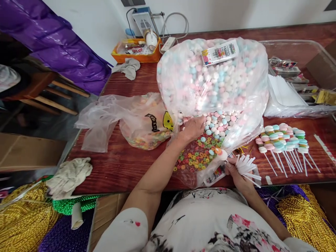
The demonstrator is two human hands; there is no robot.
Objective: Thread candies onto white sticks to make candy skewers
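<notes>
My left hand (pixel 194 128) reaches among the round pastel candies (pixel 222 125) at the mouth of a large clear bag (pixel 244 80). Its fingers are curled, with the tips hidden. Below them lie many small ring-shaped gummies (pixel 195 154) in red, orange, yellow and green. My right hand (pixel 237 175) is closed around a bundle of white sticks (pixel 248 168). At its fingertips, an orange ring and pale round candies (pixel 221 153) sit together. To the right, several finished-looking candy skewers (pixel 283 138) lie side by side, their white sticks pointing toward me.
A tied bag of gummies (pixel 147 129) lies left. An orange tray (pixel 138 56) with tools stands behind, beside a power strip (pixel 168 44). A clear bin (pixel 294 43) holds packets at the right. Cloths (pixel 69 176) and shiny bead strands (pixel 28 213) are at the left.
</notes>
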